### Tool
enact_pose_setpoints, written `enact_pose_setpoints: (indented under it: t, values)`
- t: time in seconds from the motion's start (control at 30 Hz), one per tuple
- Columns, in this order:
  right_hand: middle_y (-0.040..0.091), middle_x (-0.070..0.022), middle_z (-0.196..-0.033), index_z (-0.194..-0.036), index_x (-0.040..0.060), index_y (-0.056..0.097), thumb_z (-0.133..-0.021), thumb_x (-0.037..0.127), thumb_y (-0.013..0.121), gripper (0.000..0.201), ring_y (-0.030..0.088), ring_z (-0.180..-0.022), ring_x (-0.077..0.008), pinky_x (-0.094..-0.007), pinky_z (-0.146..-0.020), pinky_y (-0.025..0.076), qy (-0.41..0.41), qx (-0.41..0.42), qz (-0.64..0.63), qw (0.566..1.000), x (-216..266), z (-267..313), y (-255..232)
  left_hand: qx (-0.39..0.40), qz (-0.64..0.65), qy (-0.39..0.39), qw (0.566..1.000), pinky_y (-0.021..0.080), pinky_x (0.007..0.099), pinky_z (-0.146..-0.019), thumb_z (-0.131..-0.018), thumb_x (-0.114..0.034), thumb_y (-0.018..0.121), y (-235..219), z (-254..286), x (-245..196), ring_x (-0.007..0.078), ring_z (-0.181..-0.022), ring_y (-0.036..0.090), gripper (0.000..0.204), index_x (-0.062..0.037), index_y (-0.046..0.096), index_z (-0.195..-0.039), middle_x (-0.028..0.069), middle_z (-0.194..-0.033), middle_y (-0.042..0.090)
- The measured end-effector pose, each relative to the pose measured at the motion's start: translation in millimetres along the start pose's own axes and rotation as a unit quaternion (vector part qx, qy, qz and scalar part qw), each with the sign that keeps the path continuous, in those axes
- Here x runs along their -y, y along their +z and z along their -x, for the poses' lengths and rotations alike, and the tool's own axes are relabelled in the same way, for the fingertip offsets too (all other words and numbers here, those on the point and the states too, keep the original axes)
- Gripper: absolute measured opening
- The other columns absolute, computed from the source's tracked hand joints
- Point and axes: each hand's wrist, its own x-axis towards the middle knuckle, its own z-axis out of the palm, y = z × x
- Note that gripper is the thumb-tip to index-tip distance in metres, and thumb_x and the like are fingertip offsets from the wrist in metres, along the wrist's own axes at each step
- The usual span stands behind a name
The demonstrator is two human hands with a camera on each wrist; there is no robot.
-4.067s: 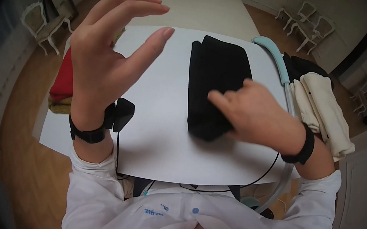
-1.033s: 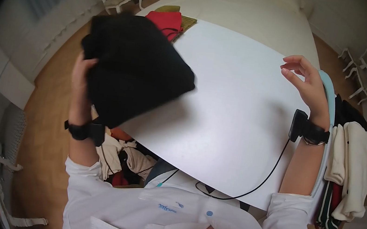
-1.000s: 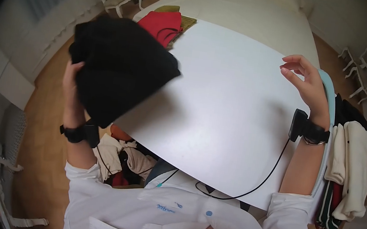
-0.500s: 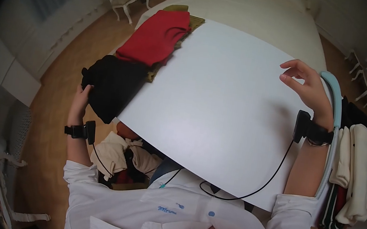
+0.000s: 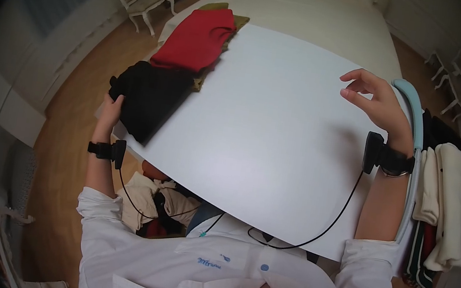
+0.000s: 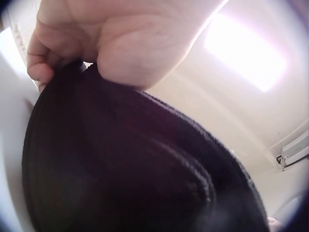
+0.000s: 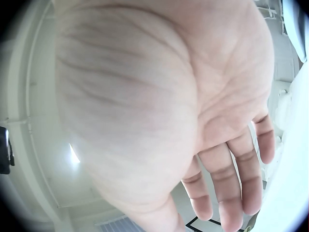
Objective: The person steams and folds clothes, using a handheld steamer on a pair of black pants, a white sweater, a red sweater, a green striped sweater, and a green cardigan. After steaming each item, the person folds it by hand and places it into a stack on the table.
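A folded black garment (image 5: 154,101) lies at the left edge of the white board (image 5: 280,127). My left hand (image 5: 109,110) grips its outer left side. In the left wrist view, the thumb and fingers pinch the black cloth (image 6: 96,159), which fills most of that view. Just beyond it, a folded red garment (image 5: 195,39) rests on olive-green cloth (image 5: 237,22), and the black garment's far edge meets the red one. Over the board's right side, my right hand (image 5: 375,99) hovers with relaxed, slightly bent fingers; its palm (image 7: 227,72) holds nothing.
A pale blue curved handle (image 5: 413,105) runs along the board's right edge. Cream folded cloths (image 5: 449,204) hang to its right. Below the board's near left edge sits a heap of clothes (image 5: 141,193). Black cables (image 5: 339,209) trail from both wrists. A bed (image 5: 313,14) stands behind.
Four seconds ago the black garment lay mid-board under my right hand. My left hand has since carried it left and lowered it beside the red garment; the right hand stays raised.
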Motion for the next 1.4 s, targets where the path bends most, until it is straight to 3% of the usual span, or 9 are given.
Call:
enact_pose_setpoints:
  t: [0.13,0.23,0.33,0.43,0.47,0.73,0.87,1.1,1.4]
  values:
    - [0.073,-0.0045,-0.088,-0.112,0.0067,0.072,-0.093,0.032,0.077,0.032,0.068,-0.091,-0.0164,-0.0356,-0.096,0.051,-0.004,0.007,0.015,1.000,2,0,2,0.019,-0.091,-0.010,0.996,0.049,0.0439,-0.106,-0.099,-0.036,0.067,-9,-28,18,0.0451,-0.129,0.060,0.075,0.0086,0.037,-0.151,0.0348,-0.143,0.055]
    - [0.074,-0.0047,-0.088,-0.112,0.0063,0.072,-0.093,0.031,0.077,0.032,0.068,-0.090,-0.0164,-0.0367,-0.097,0.051,-0.009,0.019,0.023,1.000,3,2,-1,-0.050,-0.398,-0.057,0.914,0.049,0.0465,-0.107,-0.097,-0.043,0.071,-18,56,-110,0.0452,-0.133,0.056,0.082,-0.0048,0.035,-0.160,0.0316,-0.154,0.046]
    - [0.074,-0.0049,-0.087,-0.112,0.0064,0.072,-0.093,0.031,0.077,0.031,0.068,-0.089,-0.0167,-0.0370,-0.097,0.051,-0.010,0.010,0.015,1.000,4,1,-2,-0.040,-0.350,0.195,0.915,0.047,0.0481,-0.111,-0.095,-0.045,0.074,-15,61,-122,0.0466,-0.142,0.048,0.082,-0.0241,0.034,-0.163,0.0275,-0.162,0.036]
    - [0.074,-0.0054,-0.087,-0.113,0.0070,0.072,-0.093,0.030,0.077,0.031,0.068,-0.088,-0.0169,-0.0371,-0.098,0.051,-0.014,0.029,0.025,0.999,7,2,-2,0.180,-0.293,0.206,0.916,0.037,0.0521,-0.120,-0.095,-0.043,0.075,3,78,-160,0.0443,-0.155,0.029,0.072,-0.0330,0.042,-0.159,0.0208,-0.173,0.016]
    - [0.074,-0.0054,-0.087,-0.113,0.0070,0.072,-0.093,0.030,0.077,0.031,0.068,-0.088,-0.0169,-0.0371,-0.098,0.051,-0.013,0.028,0.027,0.999,7,2,-2,0.207,-0.270,0.206,0.918,0.025,0.0714,-0.119,-0.093,-0.054,0.073,10,72,-157,0.0518,-0.157,0.016,0.075,-0.0398,0.039,-0.159,0.0179,-0.174,0.016]
    - [0.076,-0.0085,-0.092,-0.115,0.0069,0.072,-0.091,0.039,0.077,0.041,0.070,-0.089,-0.0207,-0.0368,-0.085,0.054,-0.032,0.003,0.085,0.996,19,13,-8,0.325,-0.357,0.135,0.865,0.030,0.0528,-0.124,-0.087,-0.065,0.073,28,47,-153,0.0601,-0.150,0.022,0.094,-0.0441,0.024,-0.165,0.0274,-0.170,0.020]
    - [0.076,-0.0072,-0.093,-0.115,0.0079,0.072,-0.093,0.035,0.077,0.035,0.069,-0.094,-0.0193,-0.0359,-0.095,0.050,-0.015,0.021,0.062,0.998,19,15,-3,0.341,-0.357,0.118,0.862,0.034,0.0422,-0.121,-0.086,-0.042,0.083,27,62,-203,0.0395,-0.155,0.031,0.100,-0.0154,0.029,-0.165,0.0322,-0.159,0.040]
    - [0.077,-0.0117,-0.095,-0.119,0.0050,0.071,-0.092,0.036,0.079,0.042,0.072,-0.089,-0.0244,-0.0362,-0.079,0.057,0.054,0.004,0.197,0.979,33,29,-43,0.341,-0.211,0.555,0.729,0.044,0.0469,-0.116,-0.087,-0.037,0.083,46,176,-360,0.0403,-0.143,0.050,0.073,-0.0173,0.053,-0.151,0.0183,-0.147,0.060]
    - [0.074,-0.0158,-0.108,-0.123,0.0028,0.071,-0.085,0.045,0.083,0.058,0.071,-0.100,-0.0293,-0.0405,-0.086,0.055,0.362,-0.043,0.454,0.813,14,148,-185,0.356,0.101,0.635,0.678,0.053,0.0381,-0.107,-0.079,-0.012,0.086,85,173,-414,0.0287,-0.122,0.069,0.056,-0.0008,0.068,-0.131,0.0156,-0.131,0.072]
